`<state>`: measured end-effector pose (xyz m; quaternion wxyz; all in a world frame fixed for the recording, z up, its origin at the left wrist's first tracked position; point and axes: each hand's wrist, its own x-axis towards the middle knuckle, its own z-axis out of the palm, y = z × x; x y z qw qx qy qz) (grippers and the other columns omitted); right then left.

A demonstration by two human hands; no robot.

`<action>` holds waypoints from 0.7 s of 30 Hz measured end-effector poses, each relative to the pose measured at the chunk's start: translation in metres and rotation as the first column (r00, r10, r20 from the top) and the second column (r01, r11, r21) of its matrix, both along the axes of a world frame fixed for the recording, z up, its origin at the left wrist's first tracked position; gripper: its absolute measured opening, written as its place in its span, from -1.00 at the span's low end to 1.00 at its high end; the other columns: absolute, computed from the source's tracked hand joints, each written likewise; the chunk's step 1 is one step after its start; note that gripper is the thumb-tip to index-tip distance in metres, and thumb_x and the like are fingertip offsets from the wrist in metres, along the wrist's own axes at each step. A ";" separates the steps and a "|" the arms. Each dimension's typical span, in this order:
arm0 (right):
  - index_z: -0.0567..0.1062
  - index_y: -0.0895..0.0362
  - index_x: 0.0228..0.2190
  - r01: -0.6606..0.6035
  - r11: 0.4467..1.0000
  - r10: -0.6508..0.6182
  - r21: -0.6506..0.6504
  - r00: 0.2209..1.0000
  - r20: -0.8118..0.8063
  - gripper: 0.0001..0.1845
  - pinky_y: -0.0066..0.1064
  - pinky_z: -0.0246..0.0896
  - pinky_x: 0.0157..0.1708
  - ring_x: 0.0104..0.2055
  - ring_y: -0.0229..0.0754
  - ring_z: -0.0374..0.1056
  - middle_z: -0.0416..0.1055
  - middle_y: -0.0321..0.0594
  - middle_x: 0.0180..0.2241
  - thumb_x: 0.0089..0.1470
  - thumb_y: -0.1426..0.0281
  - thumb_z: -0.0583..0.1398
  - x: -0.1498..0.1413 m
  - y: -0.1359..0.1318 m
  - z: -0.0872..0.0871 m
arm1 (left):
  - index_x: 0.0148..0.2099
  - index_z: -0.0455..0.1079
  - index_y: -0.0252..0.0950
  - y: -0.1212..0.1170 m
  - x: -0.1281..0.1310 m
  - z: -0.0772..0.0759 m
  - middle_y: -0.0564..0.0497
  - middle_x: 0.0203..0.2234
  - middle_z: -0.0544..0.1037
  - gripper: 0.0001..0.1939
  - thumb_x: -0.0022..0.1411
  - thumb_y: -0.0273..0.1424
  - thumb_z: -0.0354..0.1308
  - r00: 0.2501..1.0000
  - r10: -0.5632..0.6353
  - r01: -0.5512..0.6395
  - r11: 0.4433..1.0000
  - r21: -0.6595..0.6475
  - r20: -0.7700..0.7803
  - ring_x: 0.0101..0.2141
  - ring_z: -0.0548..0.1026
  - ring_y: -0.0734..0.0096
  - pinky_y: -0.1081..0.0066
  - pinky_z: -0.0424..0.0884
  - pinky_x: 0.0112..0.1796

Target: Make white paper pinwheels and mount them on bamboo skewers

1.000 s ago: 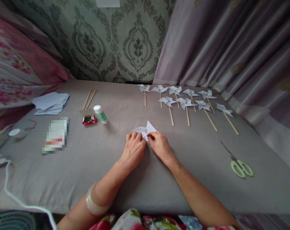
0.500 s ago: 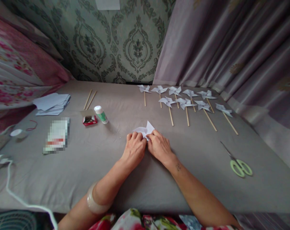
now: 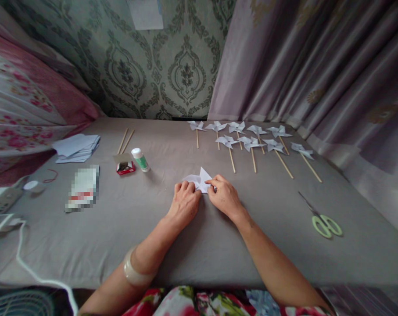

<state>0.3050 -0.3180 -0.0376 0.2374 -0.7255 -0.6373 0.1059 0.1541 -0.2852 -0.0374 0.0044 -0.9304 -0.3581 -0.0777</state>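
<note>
A small folded piece of white paper [image 3: 200,180] lies on the grey cloth [image 3: 192,245] in the middle. My left hand [image 3: 184,202] presses its curled fingers on the paper's near left part. Beside it, my right hand [image 3: 224,196] pinches the paper's right edge with thumb and fingers. The near half of the paper is hidden under both hands; one pointed flap sticks up behind them.
Several finished white paper pinwheels on wooden sticks [image 3: 251,142] lie at the back right. Green-handled scissors [image 3: 322,221] rest at the right. A glue bottle [image 3: 140,159], a small red box [image 3: 124,166], two bare sticks [image 3: 125,140] and a paper stack [image 3: 76,147] sit at the left.
My right hand has slid a little right along the paper's edge, and its fingers have reached over the flap. The view has tilted slightly. My left hand has stayed put.
</note>
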 end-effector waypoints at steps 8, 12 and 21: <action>0.53 0.06 -0.15 -0.112 0.991 0.121 -0.079 0.985 0.125 -0.68 -0.41 0.18 -0.17 -0.09 -0.16 0.29 0.40 -0.14 -0.18 0.13 0.47 0.06 -0.010 -0.004 0.000 | -0.23 0.41 -0.26 -0.001 0.001 0.002 -0.10 -0.31 0.41 -0.80 0.26 -0.47 -0.06 1.000 0.006 -0.006 1.000 -0.021 0.000 -0.20 0.29 0.21 0.22 0.16 -0.15; 0.53 0.08 -0.18 -0.133 0.985 0.153 -0.111 0.969 0.195 -0.68 -0.37 0.18 -0.15 -0.06 -0.12 0.27 0.38 -0.10 -0.18 0.17 0.47 0.01 -0.015 -0.003 0.007 | -0.25 0.41 -0.28 -0.002 0.002 0.003 -0.10 -0.32 0.41 -0.80 0.26 -0.48 -0.05 1.000 0.004 -0.004 0.999 -0.035 0.001 -0.20 0.29 0.20 0.23 0.16 -0.15; 0.55 0.09 -0.19 -0.091 0.995 0.092 -0.048 0.996 0.019 -0.68 -0.45 0.19 -0.16 -0.16 -0.21 0.33 0.43 -0.17 -0.21 0.10 0.50 0.06 -0.005 0.005 -0.001 | -0.23 0.42 -0.26 -0.001 0.001 0.001 -0.11 -0.30 0.42 -0.78 0.27 -0.48 -0.07 1.000 0.004 -0.004 1.000 -0.028 0.001 -0.19 0.29 0.20 0.22 0.15 -0.17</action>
